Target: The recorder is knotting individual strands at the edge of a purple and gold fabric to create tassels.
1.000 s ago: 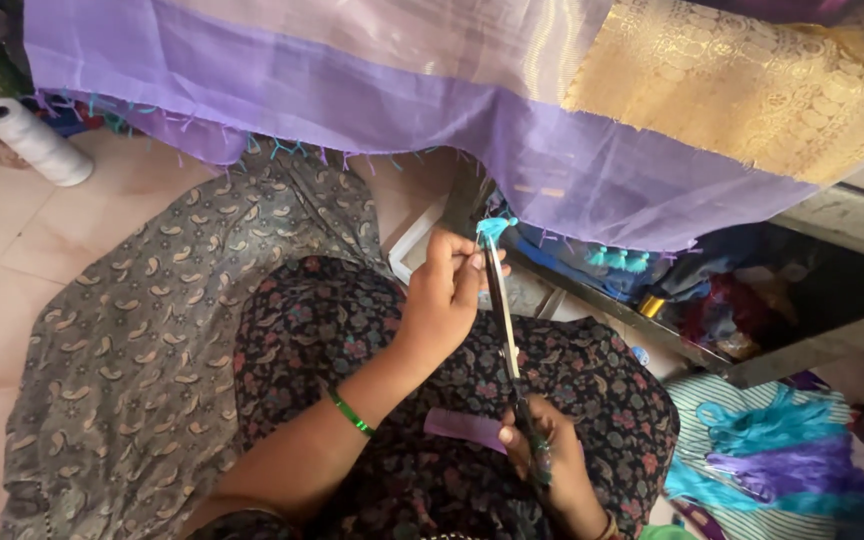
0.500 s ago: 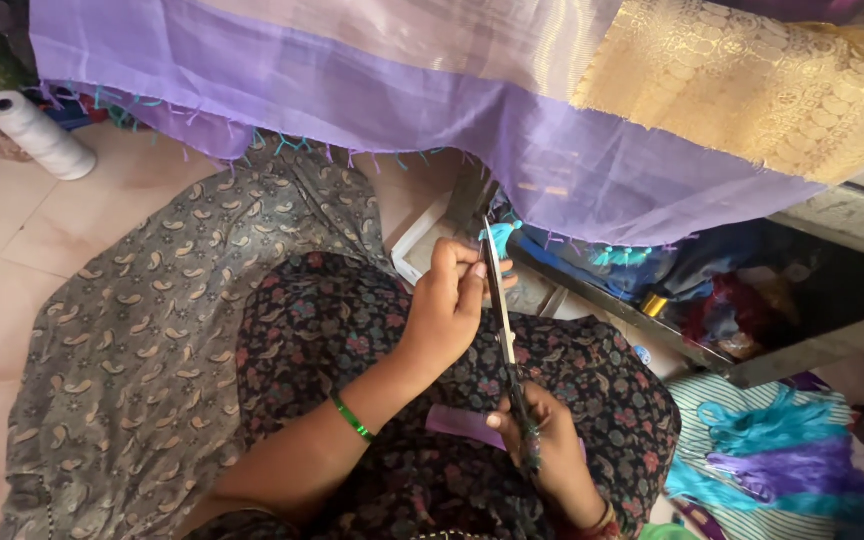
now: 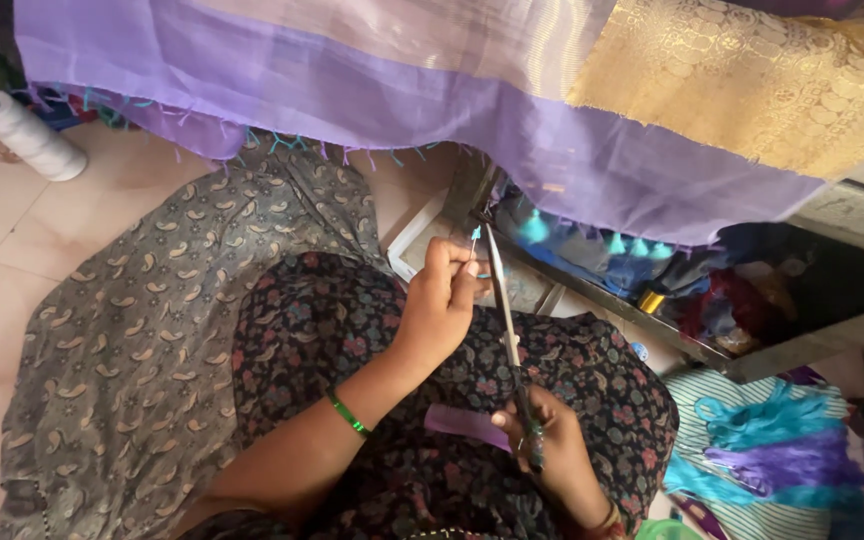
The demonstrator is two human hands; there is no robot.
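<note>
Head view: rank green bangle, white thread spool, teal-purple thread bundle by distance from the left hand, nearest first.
From the left hand:
1. Green bangle, just below it on the same forearm.
2. Teal-purple thread bundle, lower right on the striped cloth.
3. White thread spool, far upper left on the floor.

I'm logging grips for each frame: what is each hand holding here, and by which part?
Right hand grips long metal scissors by the handles. Left hand pinches a small teal tassel thread by its lower end.
</note>
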